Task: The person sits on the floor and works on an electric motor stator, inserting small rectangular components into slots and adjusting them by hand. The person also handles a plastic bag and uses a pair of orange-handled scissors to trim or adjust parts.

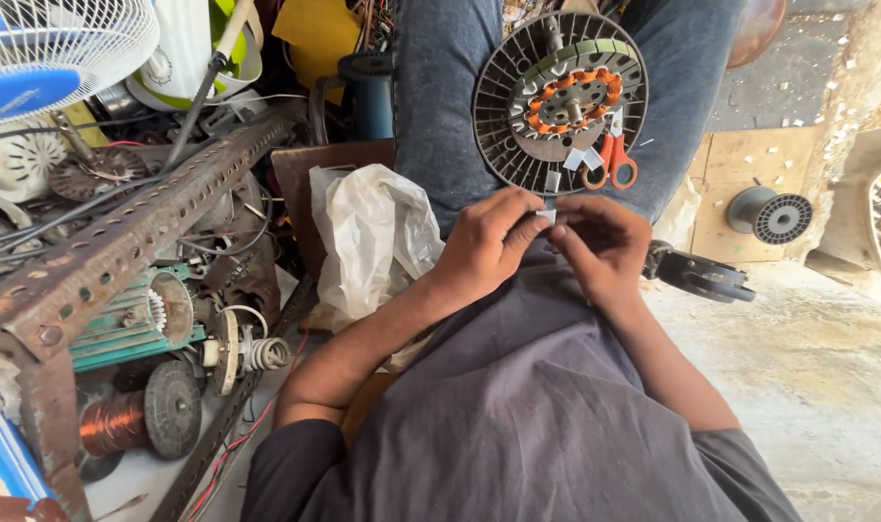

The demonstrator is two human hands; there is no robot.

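Both hands, left hand (484, 242) & right hand (600, 242), grip pinched on 1 small white strip (546, 216), 1 fan motor (559, 100), 1 pr scissors (612, 159)

A cluttered motor-repair workshop: copper-wound coils (112, 422), a fan stator (559, 101), a rusty angle-iron rack (121, 242), and tangled wires (92, 198) crowd the floor (818, 367).

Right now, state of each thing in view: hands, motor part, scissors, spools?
Left hand: fingers pinching a small white strip.
Right hand: fingers pinched on the same strip, meeting the left.
Round motor stator: lying flat on the lap, copper windings exposed.
Orange-handled scissors: resting on the stator; blades hard to tell.
White plastic bag: crumpled, loose.
Black spool: on its side on the floor.
Copper wire spool: wound, lying on its side.
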